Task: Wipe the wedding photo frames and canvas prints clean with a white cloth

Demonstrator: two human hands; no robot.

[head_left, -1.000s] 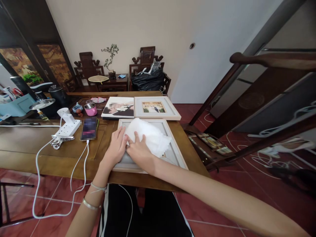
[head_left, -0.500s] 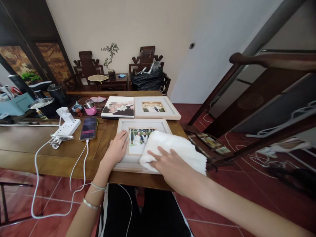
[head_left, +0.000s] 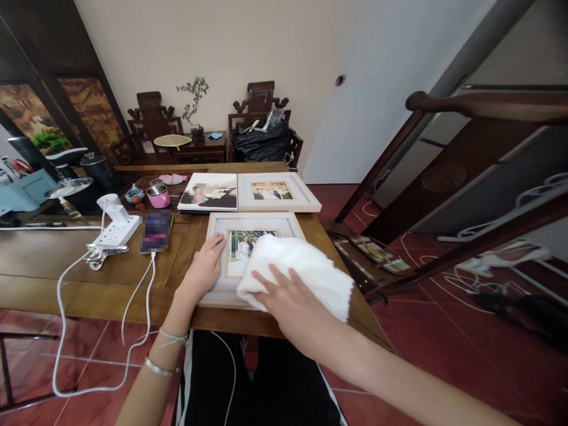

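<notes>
A pale wooden picture frame (head_left: 254, 219) lies flat near the table's front edge, with a photo of a couple (head_left: 237, 251) in its middle. My left hand (head_left: 206, 263) holds the frame by its left side, fingers laid close together over the border; the thumb is hard to see. Under my right hand (head_left: 288, 296) is a folded fluffy white cloth (head_left: 306, 260), pressed onto the frame. The fingers of that hand are spread over the cloth, gripping it from above. The cloth covers the frame's lower right part and some of the photo, and hangs past the frame's right side.
Behind lie a second frame (head_left: 306, 192) and a white photo album (head_left: 208, 201). On the left are a charging phone (head_left: 155, 232), a power strip (head_left: 118, 231), a pink cup (head_left: 158, 196) and loose white cables (head_left: 60, 319). A dark wooden chair (head_left: 461, 109) stands at the right.
My right hand and the cloth have slid a little left and toward me over the frame, covering more of the photo. My left hand keeps its place on the frame.
</notes>
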